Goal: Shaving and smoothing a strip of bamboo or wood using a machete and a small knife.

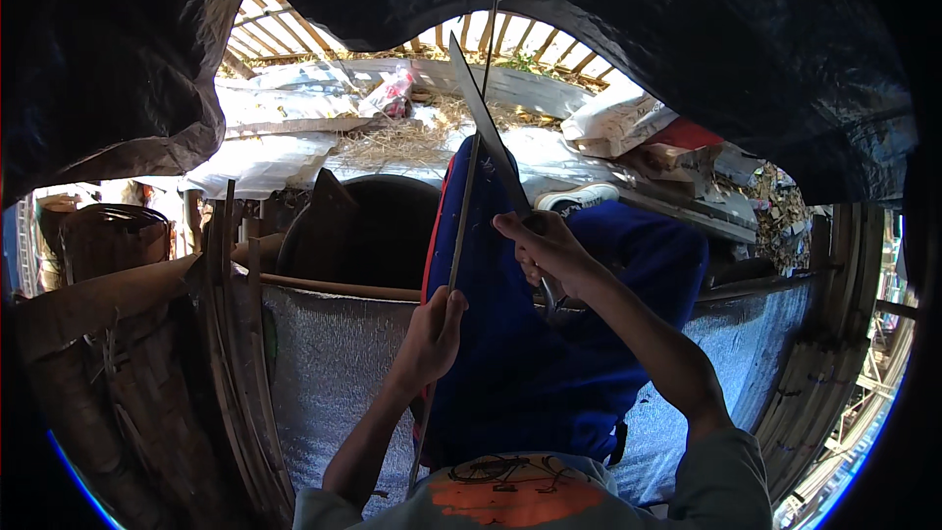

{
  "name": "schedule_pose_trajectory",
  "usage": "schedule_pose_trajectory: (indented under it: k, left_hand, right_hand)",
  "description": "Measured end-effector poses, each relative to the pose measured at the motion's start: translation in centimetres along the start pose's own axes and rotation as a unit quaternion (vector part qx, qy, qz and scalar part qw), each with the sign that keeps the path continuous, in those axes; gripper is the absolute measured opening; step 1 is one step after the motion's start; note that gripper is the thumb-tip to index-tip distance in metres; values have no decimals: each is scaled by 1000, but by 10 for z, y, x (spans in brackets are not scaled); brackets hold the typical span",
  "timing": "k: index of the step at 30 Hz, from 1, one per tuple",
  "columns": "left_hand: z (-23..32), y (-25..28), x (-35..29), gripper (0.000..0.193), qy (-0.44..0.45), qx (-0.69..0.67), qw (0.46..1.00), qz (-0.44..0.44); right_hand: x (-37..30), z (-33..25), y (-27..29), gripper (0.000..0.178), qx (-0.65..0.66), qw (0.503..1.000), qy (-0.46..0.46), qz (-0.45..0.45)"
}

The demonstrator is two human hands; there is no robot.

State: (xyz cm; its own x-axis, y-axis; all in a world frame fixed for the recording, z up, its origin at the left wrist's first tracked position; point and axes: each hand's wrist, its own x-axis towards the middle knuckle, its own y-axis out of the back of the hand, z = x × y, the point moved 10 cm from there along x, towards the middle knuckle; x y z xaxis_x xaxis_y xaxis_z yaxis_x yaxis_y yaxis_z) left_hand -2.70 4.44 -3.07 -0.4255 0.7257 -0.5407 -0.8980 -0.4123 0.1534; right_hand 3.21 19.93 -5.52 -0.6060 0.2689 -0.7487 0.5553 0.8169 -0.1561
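Note:
My right hand (551, 257) grips the handle of a long steel knife (483, 113) whose blade points up and away from me. My left hand (432, 334) pinches a thin bamboo strip (465, 191) that runs upright past the blade, touching its edge near the handle. Both hands sit over my legs in blue trousers (549, 363), with one knee raised and a white-soled shoe (574, 198) beyond it.
A dark round basin (368, 231) stands ahead on the left. Bundles of split bamboo strips (231, 353) lean at my left and more bamboo strips (824, 373) at my right. A silver foil mat (324, 373) lies under me. Straw, sacks and a dark tarp overhead.

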Motion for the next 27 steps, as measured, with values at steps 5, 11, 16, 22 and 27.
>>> schedule_pose_trajectory:
  k: [5,11,16,22,27]
  left_hand:
    - [1,-6,-8,43,-9,82,996,15]
    - [-8,-13,-8,43,4,33,999,-36]
    - [-9,-12,-12,38,0,-14,999,-31]
    - [-31,-15,-77,32,125,-138,979,-84]
    - [-35,-8,-96,32,110,-159,979,-67]
  right_hand:
    - [20,5,-15,32,29,999,19,16]
    - [36,-9,-9,26,5,997,51,51]
    - [43,-18,-5,27,-54,988,95,108]
    - [51,-20,8,23,-42,987,101,121]
    - [32,-15,15,38,-89,989,80,83]
